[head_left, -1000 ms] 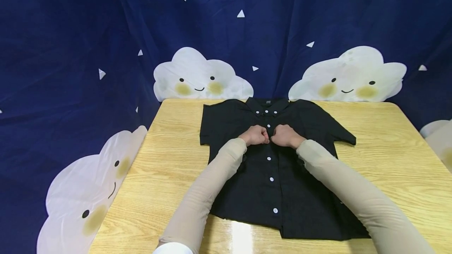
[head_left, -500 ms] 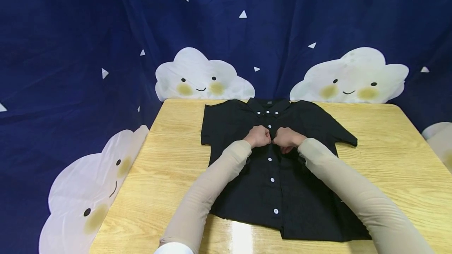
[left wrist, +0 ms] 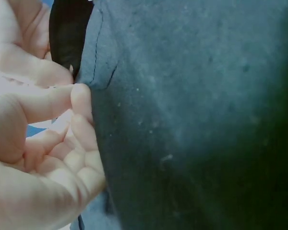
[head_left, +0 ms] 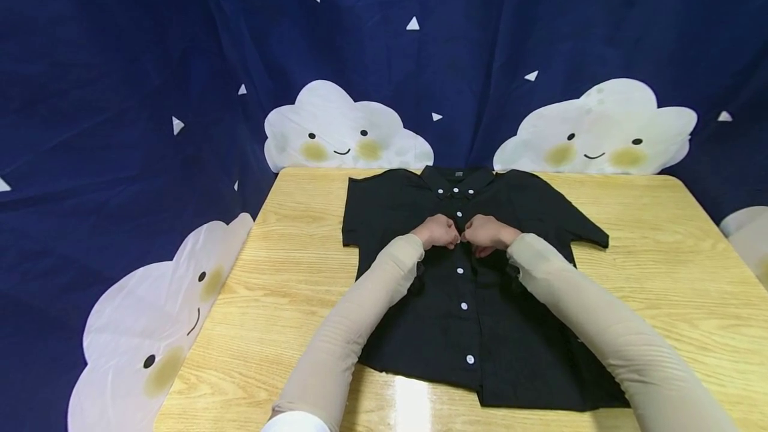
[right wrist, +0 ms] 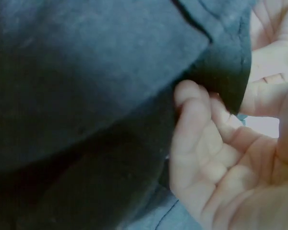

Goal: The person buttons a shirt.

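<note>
A black short-sleeved button-up shirt (head_left: 420, 325) lies face up, its collar toward the far edge. At chest height on the front placket, my left hand (head_left: 438, 231) and my right hand (head_left: 489, 235) nearly meet. In the left wrist view, my left hand (left wrist: 53, 143) pinches the fabric edge between thumb and forefinger. My right hand (right wrist: 230, 153) holds the placket edge from its own side in the right wrist view, its lower fingers curled against the cloth. White buttons (head_left: 460, 271) run down the front above and below the hands. Any button between the fingertips is hidden.
The wooden table (head_left: 288, 245) bears the shirt, with bare wood on both sides. A dark blue curtain (head_left: 384, 39) with white clouds and triangles hangs behind and to the left.
Both hands stay at the same spot on the placket. The right hand has rotated slightly, so its lower fingers now show beneath it. The view has shifted a little.
</note>
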`<state>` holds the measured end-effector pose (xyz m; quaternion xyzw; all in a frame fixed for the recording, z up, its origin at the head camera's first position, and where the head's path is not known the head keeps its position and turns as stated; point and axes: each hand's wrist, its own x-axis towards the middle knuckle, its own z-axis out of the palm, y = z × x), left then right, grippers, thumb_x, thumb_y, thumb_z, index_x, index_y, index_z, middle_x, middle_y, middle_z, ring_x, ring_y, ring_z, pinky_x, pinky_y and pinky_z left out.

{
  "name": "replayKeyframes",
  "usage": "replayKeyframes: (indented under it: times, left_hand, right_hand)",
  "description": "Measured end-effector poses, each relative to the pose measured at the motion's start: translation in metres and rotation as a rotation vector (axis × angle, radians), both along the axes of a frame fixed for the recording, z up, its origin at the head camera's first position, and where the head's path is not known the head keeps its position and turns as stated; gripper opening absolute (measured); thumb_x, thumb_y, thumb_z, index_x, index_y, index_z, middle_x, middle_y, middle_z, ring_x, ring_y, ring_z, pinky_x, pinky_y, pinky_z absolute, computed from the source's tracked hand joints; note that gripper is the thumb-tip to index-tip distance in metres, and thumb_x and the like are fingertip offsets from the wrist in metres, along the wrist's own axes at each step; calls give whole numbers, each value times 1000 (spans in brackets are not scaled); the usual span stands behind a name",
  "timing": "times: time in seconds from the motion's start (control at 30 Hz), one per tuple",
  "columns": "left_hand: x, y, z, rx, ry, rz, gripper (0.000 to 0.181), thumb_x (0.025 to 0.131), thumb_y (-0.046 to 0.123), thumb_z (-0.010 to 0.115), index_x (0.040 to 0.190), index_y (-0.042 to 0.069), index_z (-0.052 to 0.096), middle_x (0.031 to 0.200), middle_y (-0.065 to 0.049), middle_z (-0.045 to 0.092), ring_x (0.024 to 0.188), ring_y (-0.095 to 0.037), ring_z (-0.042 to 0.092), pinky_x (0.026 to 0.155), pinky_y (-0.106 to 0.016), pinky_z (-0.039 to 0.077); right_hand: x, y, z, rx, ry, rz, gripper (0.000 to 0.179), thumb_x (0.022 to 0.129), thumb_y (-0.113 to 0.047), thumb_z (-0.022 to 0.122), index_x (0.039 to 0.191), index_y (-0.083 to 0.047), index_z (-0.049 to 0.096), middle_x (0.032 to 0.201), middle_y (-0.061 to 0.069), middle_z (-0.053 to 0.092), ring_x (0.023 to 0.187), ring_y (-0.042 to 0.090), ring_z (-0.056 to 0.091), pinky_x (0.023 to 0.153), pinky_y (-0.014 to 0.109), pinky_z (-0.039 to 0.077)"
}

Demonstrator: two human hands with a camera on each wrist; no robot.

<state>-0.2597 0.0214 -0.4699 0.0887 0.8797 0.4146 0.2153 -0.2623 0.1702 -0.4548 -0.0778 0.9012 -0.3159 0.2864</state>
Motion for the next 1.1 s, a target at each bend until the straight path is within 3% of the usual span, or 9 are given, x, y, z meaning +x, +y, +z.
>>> replayKeyframes:
  times: [0.27, 0.43, 0.73, 0.9, 1.1]
  left_hand:
    - [0, 4, 1, 1, -48, 52, 12, 84, 1, 64, 73, 4, 68, 63, 2, 60, 56, -6, 57, 53, -16, 42]
    - [0, 4, 2, 23, -85, 66, 10, 83, -1, 65, 75, 2, 67, 63, 2, 59, 55, -6, 56, 52, -16, 43]
    - [-2, 2, 1, 89, -151, 55, 13, 84, -3, 63, 73, 3, 62, 65, 1, 58, 56, -7, 54, 53, -18, 42]
    - [-3, 1, 2, 82, -138, 61, 15, 84, -2, 64, 71, 5, 62, 62, 2, 58, 54, -6, 54, 51, -18, 42]
    - [-3, 2, 3, 34, -120, 86, 23, 81, -1, 65, 60, 8, 60, 53, 2, 55, 48, -7, 49, 47, -18, 39]
  right_hand:
    - [-3, 7, -5, -158, -106, -49, 14, 88, -5, 54, 78, 2, 62, 70, 9, 60, 61, 16, 62, 58, 29, 53]
    - [-5, 9, -7, -231, -154, -50, 14, 88, 0, 50, 81, 4, 61, 69, 8, 60, 61, 14, 62, 59, 27, 52]
    - [-6, 9, -11, -253, -102, -26, 14, 88, 0, 50, 83, 6, 62, 71, 8, 60, 63, 13, 61, 59, 27, 52]
    - [-7, 9, -16, -287, -75, -41, 13, 86, 1, 52, 81, 7, 63, 70, 8, 60, 63, 14, 61, 59, 27, 52]
    - [-6, 11, -17, -260, -89, -35, 11, 84, 0, 56, 78, 4, 64, 68, 7, 61, 60, 13, 62, 57, 26, 52]
